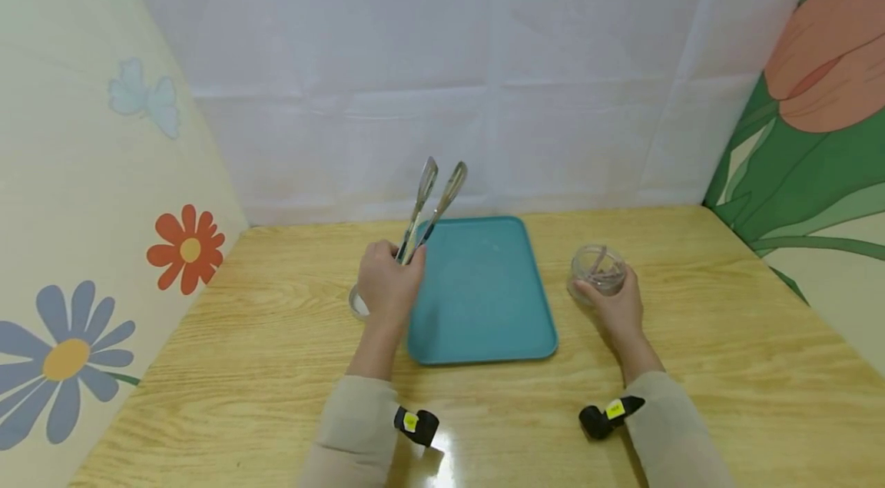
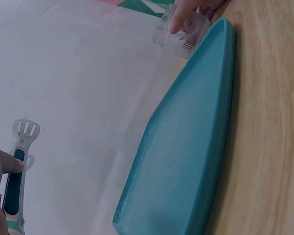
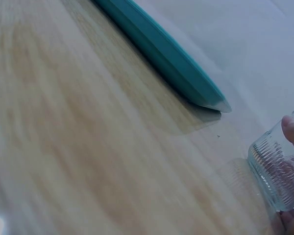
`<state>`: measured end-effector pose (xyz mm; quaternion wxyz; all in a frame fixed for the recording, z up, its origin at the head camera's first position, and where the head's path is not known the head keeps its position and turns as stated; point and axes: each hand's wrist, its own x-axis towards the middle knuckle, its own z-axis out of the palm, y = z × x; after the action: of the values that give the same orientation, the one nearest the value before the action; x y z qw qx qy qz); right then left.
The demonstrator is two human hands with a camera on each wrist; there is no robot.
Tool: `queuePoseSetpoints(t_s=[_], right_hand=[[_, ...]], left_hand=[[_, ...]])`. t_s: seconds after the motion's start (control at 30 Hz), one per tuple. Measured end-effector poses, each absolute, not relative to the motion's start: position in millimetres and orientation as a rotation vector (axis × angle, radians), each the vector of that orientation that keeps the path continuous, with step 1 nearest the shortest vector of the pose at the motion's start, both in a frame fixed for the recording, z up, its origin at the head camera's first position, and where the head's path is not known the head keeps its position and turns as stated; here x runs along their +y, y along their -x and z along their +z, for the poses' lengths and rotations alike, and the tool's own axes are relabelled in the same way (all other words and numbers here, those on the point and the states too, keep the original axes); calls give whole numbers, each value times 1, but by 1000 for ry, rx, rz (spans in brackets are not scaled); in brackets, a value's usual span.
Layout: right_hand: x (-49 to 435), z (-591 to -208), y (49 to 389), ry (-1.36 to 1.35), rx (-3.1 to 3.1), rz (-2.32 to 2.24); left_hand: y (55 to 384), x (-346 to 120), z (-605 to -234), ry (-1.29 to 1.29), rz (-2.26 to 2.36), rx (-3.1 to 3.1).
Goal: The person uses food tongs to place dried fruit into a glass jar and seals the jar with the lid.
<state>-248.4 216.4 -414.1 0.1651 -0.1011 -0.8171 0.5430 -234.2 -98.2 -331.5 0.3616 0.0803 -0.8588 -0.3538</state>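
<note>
My left hand (image 1: 389,284) grips a pair of metal tongs (image 1: 451,188) with their two slotted heads pointing up and apart. In the left wrist view, the tongs (image 2: 12,191) show a dark blue grip panel under the thumb. On the right, my right hand (image 1: 615,311) holds a clear glass jar (image 1: 579,273) by its side, thumb and fingers around it. Thin pinkish-brown pieces (image 1: 600,267) lie inside the jar. Ribbed glass shows on the jar (image 3: 272,161) in the right wrist view. Between the hands lies a teal tray (image 1: 484,288), with nothing on it.
A small round pale-rimmed object (image 1: 357,305) sits on the table left of the tray, partly hidden by the left hand. The wooden table (image 1: 263,365) meets a white cloth backdrop (image 1: 346,50) behind, with flower-printed panels (image 1: 76,188) at both sides.
</note>
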Motion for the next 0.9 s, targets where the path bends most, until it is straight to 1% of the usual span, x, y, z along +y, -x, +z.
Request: queuePoseSetpoints(t_s=[0.67,0.9], right_hand=[[216,-413,247,295,-2331,1550],[215,-412,247,302,-2325,1544]], left_hand=[[233,-149,-332,-399,-873,-2227],[230,-168,-338,-460,-895,-2258]])
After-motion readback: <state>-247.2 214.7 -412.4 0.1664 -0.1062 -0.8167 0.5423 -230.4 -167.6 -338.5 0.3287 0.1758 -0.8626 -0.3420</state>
